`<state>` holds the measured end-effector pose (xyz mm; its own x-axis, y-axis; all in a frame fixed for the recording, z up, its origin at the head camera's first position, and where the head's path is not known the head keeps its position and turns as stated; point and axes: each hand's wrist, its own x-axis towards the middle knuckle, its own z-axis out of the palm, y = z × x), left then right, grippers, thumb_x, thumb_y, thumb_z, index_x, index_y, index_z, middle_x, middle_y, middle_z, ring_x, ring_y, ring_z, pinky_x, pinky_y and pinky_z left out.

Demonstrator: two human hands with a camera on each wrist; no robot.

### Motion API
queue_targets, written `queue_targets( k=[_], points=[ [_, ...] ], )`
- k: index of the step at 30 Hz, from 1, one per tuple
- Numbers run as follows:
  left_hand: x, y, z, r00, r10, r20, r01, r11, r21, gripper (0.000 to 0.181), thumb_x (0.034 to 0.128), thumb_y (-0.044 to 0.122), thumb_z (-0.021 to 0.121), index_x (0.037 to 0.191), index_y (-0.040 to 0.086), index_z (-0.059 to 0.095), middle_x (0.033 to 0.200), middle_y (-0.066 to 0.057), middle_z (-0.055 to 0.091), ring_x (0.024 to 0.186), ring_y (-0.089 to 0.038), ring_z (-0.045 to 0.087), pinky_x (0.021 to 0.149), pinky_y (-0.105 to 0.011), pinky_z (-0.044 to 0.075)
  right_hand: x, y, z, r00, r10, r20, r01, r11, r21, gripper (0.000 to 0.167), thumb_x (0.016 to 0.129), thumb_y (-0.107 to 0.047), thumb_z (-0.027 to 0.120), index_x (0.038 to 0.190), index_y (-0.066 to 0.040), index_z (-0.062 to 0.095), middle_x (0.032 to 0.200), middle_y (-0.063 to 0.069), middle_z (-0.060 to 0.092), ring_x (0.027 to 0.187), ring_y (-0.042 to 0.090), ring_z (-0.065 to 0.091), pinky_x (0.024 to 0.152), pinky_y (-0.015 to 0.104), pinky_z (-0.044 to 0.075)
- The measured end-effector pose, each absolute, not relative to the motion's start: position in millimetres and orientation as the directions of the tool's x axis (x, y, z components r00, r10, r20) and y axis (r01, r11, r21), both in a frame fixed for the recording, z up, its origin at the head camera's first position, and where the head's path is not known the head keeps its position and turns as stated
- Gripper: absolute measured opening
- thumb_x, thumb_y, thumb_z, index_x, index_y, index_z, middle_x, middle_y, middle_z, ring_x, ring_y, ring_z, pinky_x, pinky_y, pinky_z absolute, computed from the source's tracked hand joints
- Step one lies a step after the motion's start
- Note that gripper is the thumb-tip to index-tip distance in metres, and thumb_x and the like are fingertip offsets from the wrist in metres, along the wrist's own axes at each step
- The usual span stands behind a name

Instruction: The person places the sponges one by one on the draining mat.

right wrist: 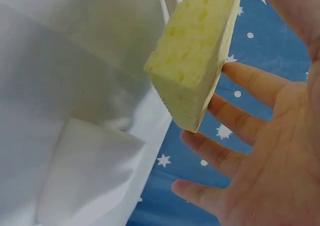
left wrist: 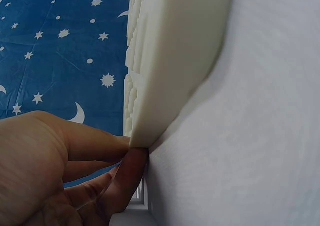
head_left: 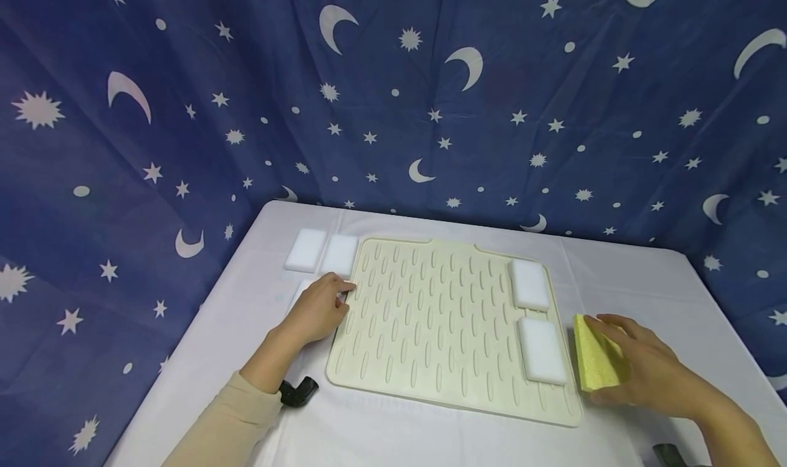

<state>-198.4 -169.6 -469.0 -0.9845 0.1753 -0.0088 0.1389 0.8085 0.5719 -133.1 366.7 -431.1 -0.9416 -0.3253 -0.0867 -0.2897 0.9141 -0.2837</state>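
Note:
A cream drying mat (head_left: 430,323) with rows of raised oval ridges lies on the white-covered table. My left hand (head_left: 316,310) pinches the mat's left edge; the left wrist view shows thumb and fingertips meeting at that rim (left wrist: 140,131). Off the mat's right side, my right hand (head_left: 652,368) grips a yellow sponge (head_left: 596,358) between thumb and fingers. In the right wrist view the sponge (right wrist: 192,50) is tilted above the cloth, its pores showing. Two white sponges, an upper one (head_left: 530,285) and a lower one (head_left: 542,351), rest along the mat's right side.
Beyond my left hand lie two more white sponges (head_left: 305,250) (head_left: 339,255), with another pale block (head_left: 298,293) partly hidden by the hand. A black piece (head_left: 299,392) sits by my left wrist. A blue star-and-moon curtain (head_left: 393,112) hangs behind the table.

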Motion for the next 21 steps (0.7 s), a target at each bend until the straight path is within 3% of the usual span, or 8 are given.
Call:
queue_targets(
  k=[21],
  points=[
    [-197.8,-170.4,-469.0,-0.984,0.176,-0.019,0.133,0.804,0.579,0.041,0.0928,0.002,0.065,0.133,0.001,0.068,0.112,-0.008,0.064,0.083,-0.014,0.057,0.073,-0.03,0.047,-133.9,346.2,-417.5,-0.932,-0.361,0.003,-0.347,0.891,-0.294,0.118,0.06,-0.062,0.093,0.158,-0.019,0.043,0.152,0.016,0.043,0.129,0.044,0.043,0.093,0.067,0.04]
  ],
)
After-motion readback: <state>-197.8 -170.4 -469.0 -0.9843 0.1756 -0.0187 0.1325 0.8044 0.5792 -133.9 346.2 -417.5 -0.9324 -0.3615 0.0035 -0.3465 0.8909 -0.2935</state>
